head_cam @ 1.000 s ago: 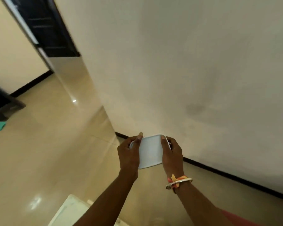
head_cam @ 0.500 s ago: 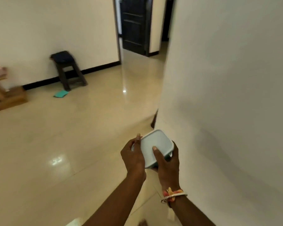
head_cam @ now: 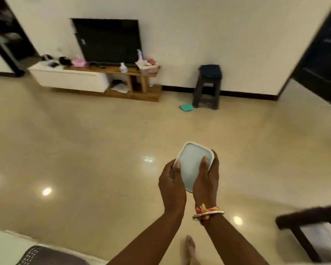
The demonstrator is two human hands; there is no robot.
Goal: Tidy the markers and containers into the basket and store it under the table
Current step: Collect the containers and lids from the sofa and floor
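A small rectangular container with a pale lid [head_cam: 194, 165] is held in front of me at chest height, above the shiny floor. My left hand [head_cam: 171, 188] grips its left side and my right hand [head_cam: 206, 180] grips its right side, with the thumb lying across the lid. At the bottom left corner shows a dark perforated rim [head_cam: 34, 254], possibly a basket; I cannot tell what it holds. No markers are in view.
A TV stand [head_cam: 111, 77] with a television [head_cam: 107, 41] stands by the far wall. A dark stool [head_cam: 207, 85] and a teal object [head_cam: 186, 107] sit right of it. A dark table corner [head_cam: 304, 222] shows at the lower right, a white surface [head_cam: 4, 243] lower left.
My view has swung left, from the blank wall to the open room with the television. Both hands have kept hold of the container throughout.
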